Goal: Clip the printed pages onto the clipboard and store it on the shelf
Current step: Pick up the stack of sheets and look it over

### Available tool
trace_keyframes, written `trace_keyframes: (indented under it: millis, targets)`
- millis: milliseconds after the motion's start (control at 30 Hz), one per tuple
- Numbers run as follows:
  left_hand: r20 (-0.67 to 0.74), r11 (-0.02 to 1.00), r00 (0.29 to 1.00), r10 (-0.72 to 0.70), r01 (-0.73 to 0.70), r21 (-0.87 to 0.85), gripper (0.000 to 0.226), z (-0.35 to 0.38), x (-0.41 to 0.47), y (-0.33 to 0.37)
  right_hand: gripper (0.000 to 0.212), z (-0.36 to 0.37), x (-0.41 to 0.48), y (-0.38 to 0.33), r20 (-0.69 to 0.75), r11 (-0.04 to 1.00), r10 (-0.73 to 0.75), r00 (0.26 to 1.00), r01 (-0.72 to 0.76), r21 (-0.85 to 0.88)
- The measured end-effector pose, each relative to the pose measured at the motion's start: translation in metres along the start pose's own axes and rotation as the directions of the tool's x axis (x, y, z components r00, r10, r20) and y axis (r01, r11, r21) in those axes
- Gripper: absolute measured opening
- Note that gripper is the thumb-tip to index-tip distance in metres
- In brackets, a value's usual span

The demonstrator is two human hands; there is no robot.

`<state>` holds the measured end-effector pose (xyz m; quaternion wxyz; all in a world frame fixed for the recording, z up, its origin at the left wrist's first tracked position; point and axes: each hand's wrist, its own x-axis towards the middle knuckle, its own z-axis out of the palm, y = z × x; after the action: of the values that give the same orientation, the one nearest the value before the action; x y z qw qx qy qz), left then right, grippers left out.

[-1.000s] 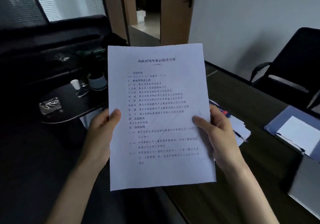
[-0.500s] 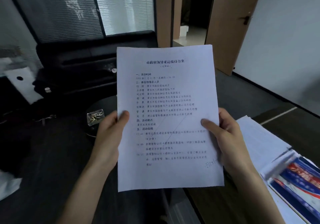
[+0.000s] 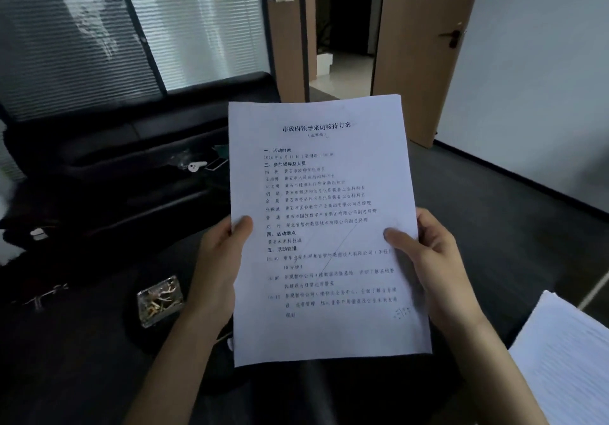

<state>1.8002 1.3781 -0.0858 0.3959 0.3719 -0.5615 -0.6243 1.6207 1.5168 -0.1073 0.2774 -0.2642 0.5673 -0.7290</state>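
I hold the printed pages [image 3: 324, 194], white sheets with black printed text, upright in front of me at the middle of the view. My left hand [image 3: 219, 260] grips their left edge with the thumb on the front. My right hand [image 3: 428, 256] grips the right edge the same way. No clipboard and no shelf is in view.
A black sofa [image 3: 131, 161] with small items stands at the left under a blinded window. A glass ashtray [image 3: 159, 301] sits on a dark low table at lower left. A stack of white paper [image 3: 570, 352] lies at lower right. A brown door [image 3: 425, 52] stands open ahead.
My view has swung left and away from the desk: the chair, blue folder and colourful booklet have left the frame, the sofa and door came in. Both hands still hold the pages alike.
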Motion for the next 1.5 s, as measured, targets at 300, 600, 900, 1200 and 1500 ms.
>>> trace_keyframes:
  millis: [300, 600, 900, 1200, 1500]
  targets:
    - [0.303, 1.000, 0.953, -0.029, 0.028, 0.007, 0.022, 0.089, 0.187, -0.010, 0.018, -0.013, 0.131, 0.022, -0.341, 0.994, -0.098, 0.935, 0.074, -0.081]
    - [0.600, 0.993, 0.791, -0.121, 0.103, 0.065, 0.019, 0.222, 0.293, -0.025, 0.014, -0.077, 0.208, 0.013, -0.633, 0.987, -0.143, 0.761, 0.064, -0.146]
    - [0.717, 0.990, 0.686, -0.125, 0.135, 0.043, 0.030, 0.429, 0.359, -0.046, 0.014, -0.216, 0.306, -0.012, -0.760, 0.971, -0.233, 0.608, 0.094, -0.222]
    - [0.799, 0.998, 0.599, -0.045, 0.065, 0.007, 0.033, 0.664, 0.384, -0.041, 0.015, -0.388, 0.386, -0.074, -0.795, 0.954, -0.296, 0.529, 0.127, -0.271]
    - [0.933, 0.999, 0.359, 0.002, 0.044, -0.019, 0.033, 0.859, 0.388, -0.060, 0.015, -0.526, 0.435, -0.098, -0.886, 0.946, -0.322, 0.333, 0.128, -0.296]
